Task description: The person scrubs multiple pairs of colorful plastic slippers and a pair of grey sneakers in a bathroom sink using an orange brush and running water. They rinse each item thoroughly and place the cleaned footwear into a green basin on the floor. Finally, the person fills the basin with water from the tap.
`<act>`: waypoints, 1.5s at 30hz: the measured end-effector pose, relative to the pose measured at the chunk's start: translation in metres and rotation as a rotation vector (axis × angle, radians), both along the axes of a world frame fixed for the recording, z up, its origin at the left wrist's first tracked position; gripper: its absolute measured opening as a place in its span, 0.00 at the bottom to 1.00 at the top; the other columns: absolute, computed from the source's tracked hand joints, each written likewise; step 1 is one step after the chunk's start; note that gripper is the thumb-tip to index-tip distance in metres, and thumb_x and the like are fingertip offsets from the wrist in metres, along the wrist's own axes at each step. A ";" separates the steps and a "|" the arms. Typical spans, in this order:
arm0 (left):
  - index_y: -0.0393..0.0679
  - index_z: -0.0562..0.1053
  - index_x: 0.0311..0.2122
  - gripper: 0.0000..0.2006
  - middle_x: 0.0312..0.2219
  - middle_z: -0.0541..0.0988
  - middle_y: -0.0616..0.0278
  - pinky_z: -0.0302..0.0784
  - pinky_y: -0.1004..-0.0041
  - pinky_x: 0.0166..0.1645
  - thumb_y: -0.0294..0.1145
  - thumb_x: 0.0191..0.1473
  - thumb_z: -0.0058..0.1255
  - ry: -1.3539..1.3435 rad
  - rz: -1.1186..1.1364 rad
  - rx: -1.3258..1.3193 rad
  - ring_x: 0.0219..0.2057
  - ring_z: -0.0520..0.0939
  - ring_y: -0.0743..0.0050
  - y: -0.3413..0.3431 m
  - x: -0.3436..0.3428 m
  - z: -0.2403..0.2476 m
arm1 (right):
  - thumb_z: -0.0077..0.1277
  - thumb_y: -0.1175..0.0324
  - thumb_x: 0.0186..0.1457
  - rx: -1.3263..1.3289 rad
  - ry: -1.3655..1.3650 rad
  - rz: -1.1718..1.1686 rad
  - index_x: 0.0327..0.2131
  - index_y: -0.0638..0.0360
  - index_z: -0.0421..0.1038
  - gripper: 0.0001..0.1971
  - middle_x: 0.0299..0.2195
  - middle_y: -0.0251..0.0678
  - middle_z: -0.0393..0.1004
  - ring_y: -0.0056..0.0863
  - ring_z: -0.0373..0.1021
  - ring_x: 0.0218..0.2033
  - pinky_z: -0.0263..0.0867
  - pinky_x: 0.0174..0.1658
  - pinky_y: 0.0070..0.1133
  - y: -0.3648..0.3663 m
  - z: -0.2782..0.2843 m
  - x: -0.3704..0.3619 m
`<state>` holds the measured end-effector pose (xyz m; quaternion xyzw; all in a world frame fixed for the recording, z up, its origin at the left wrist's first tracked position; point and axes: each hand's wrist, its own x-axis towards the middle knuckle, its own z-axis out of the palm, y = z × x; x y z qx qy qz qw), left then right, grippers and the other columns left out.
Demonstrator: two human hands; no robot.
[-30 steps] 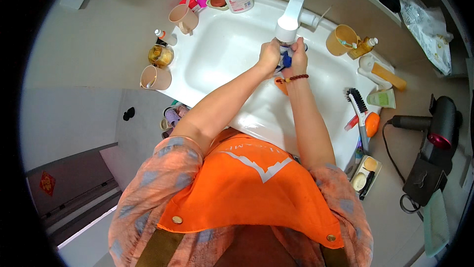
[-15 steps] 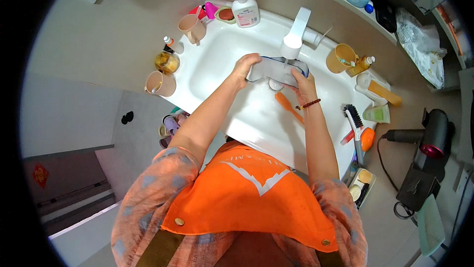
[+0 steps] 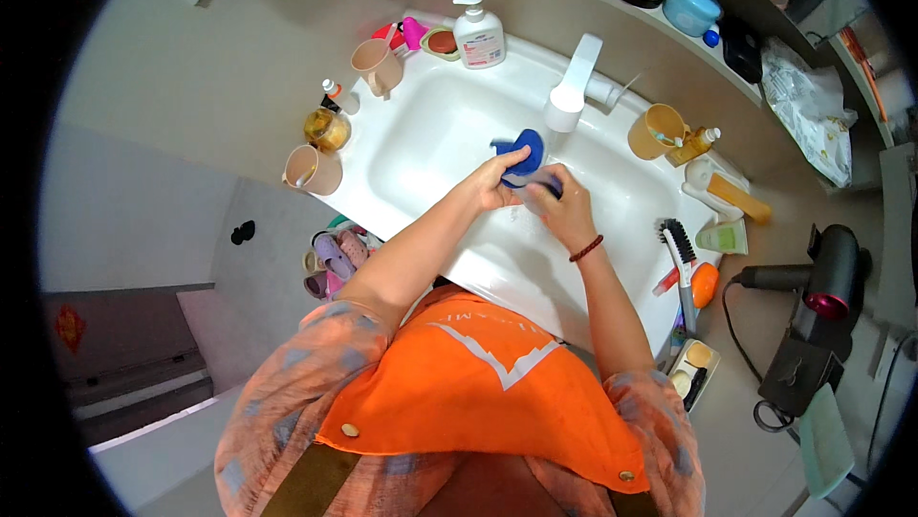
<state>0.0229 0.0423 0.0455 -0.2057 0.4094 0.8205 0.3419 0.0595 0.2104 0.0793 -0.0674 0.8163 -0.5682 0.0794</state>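
Observation:
Over the white sink [image 3: 411,154] both hands hold a folded eye mask [image 3: 526,149], dark blue on one face and grey on the other. My left hand [image 3: 491,184] is closed on it, the thumb lying across the blue face. At its right part, my right hand [image 3: 568,211] has its fingers bent round the grey side, slightly smeared by motion. The white tap [image 3: 568,101] rises just beyond the hands. The drain is hidden.
A soap pump bottle [image 3: 479,39] and a beige cup [image 3: 377,67] stand on the far left rim. To the right are a yellow cup [image 3: 654,132], a black-bristled brush [image 3: 682,254] and an orange oval thing [image 3: 706,285]. A hair dryer [image 3: 830,273] hangs farther right.
The eye mask, earlier stretched flat with its grey face up under the tap, is now folded with blue showing. Both hands came nearer me and closer together. The orange handle in the sink no longer shows.

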 end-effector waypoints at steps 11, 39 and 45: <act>0.48 0.64 0.51 0.26 0.44 0.73 0.60 0.74 0.64 0.46 0.46 0.50 0.57 0.159 -0.434 0.005 0.46 0.74 0.66 0.009 0.007 0.022 | 0.42 0.55 0.57 0.126 0.078 -0.080 0.38 0.66 0.69 0.20 0.41 0.45 0.67 0.41 0.66 0.43 0.61 0.47 0.28 -0.004 -0.033 -0.055; 0.41 0.69 0.31 0.07 0.20 0.68 0.65 0.52 0.83 0.15 0.29 0.46 0.52 0.206 -0.402 -0.300 0.19 0.67 0.82 0.018 -0.013 0.019 | 0.57 0.66 0.46 -0.297 -0.067 0.063 0.28 0.60 0.66 0.11 0.26 0.27 0.67 0.18 0.63 0.30 0.62 0.36 0.20 -0.034 -0.015 -0.087; 0.40 0.71 0.30 0.08 0.20 0.71 0.64 0.61 0.75 0.17 0.32 0.45 0.53 0.479 -0.407 -0.746 0.18 0.69 0.78 0.032 -0.017 0.031 | 0.52 0.66 0.45 0.112 0.056 -0.177 0.28 0.57 0.67 0.08 0.26 0.37 0.70 0.32 0.67 0.31 0.64 0.40 0.25 -0.047 -0.042 -0.104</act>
